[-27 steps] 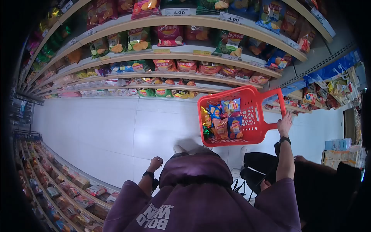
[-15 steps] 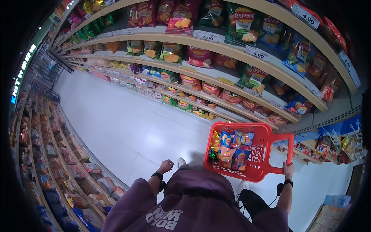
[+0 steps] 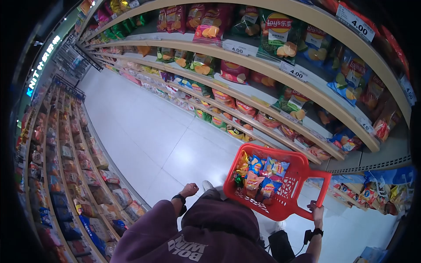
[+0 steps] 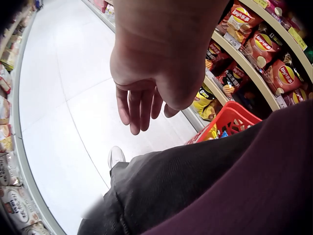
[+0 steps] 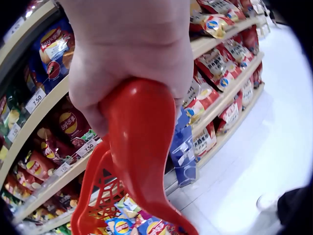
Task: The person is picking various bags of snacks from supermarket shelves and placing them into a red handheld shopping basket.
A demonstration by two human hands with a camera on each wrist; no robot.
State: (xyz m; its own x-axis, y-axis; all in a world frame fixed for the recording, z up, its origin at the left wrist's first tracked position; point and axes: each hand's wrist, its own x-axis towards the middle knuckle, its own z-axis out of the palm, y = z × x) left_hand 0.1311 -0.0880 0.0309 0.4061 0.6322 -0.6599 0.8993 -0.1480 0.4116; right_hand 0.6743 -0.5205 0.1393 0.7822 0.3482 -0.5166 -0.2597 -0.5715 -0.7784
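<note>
My right hand (image 3: pixel 316 209) grips the handle (image 5: pixel 142 132) of a red shopping basket (image 3: pixel 302 193); in the right wrist view the fingers wrap round the red plastic. Inside the basket lie several small bags of chips (image 3: pixel 253 182), blue, orange, gold and green. To the left of the basket, my left hand (image 3: pixel 190 189) hangs over the floor and holds nothing. Its fingers (image 4: pixel 134 110) droop loosely downward in the left wrist view, apart from the basket's rim (image 4: pixel 234 110).
A curved shelf unit of chip bags (image 3: pixel 278 37) with price tags runs along the far side. Another packed snack shelf (image 3: pixel 66 162) lines the left. Between them stretches a pale tiled floor (image 3: pixel 144 127). A dark-clothed leg and white shoe (image 5: pixel 268 200) show at the right.
The head view has turned, so the aisle now runs to the upper left and a lit sign shows. The basket sits lower in view, its handle still held. The other person has mostly left the head view.
</note>
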